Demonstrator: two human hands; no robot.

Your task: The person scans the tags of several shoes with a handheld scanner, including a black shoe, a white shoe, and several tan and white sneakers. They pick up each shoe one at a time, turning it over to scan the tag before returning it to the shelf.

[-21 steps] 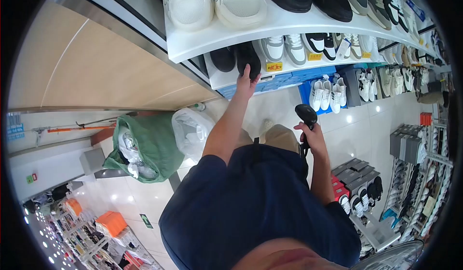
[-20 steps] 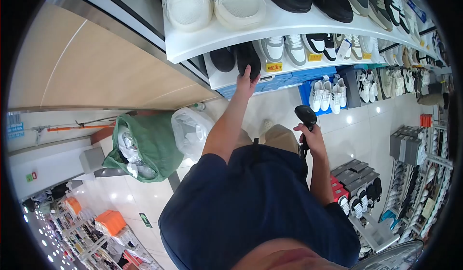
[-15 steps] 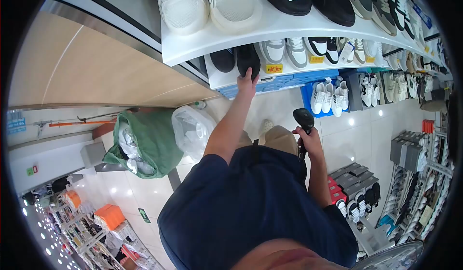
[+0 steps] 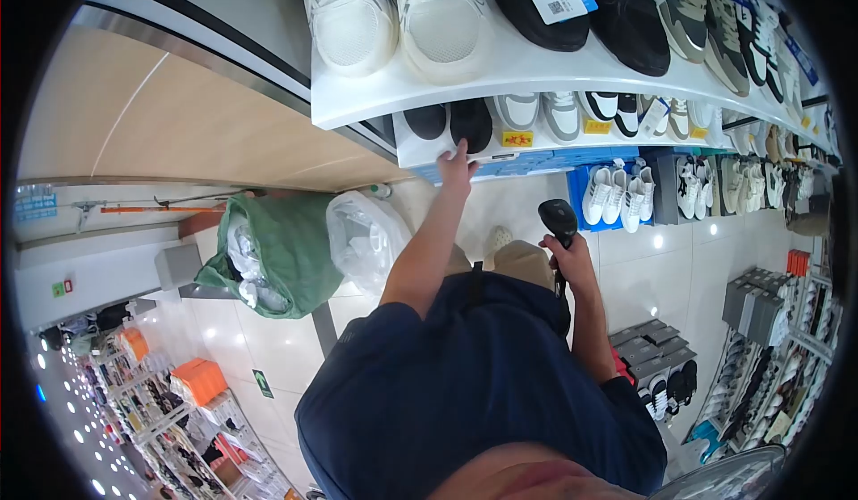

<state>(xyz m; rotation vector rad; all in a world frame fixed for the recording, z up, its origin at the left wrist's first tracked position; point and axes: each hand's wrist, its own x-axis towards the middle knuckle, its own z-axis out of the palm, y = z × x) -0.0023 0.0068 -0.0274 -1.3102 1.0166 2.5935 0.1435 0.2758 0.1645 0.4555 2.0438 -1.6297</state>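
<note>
The left grip (image 4: 457, 170) has just slid back from the black shoe (image 4: 471, 127), so it seems to have let go. The shoe sits on the low shelf (image 4: 413, 154), just ahead of this grip. Its fingers (image 4: 461, 151) look spread; I can't tell if one touches the shoe. The left arm (image 4: 422, 254) reaches forward. The right grip (image 4: 570, 258) is wrapped around a black scanner (image 4: 559, 218).

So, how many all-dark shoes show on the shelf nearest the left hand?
2, side by side: the left shoe, and the right shoe by the left hand. Others may be hidden.
</note>
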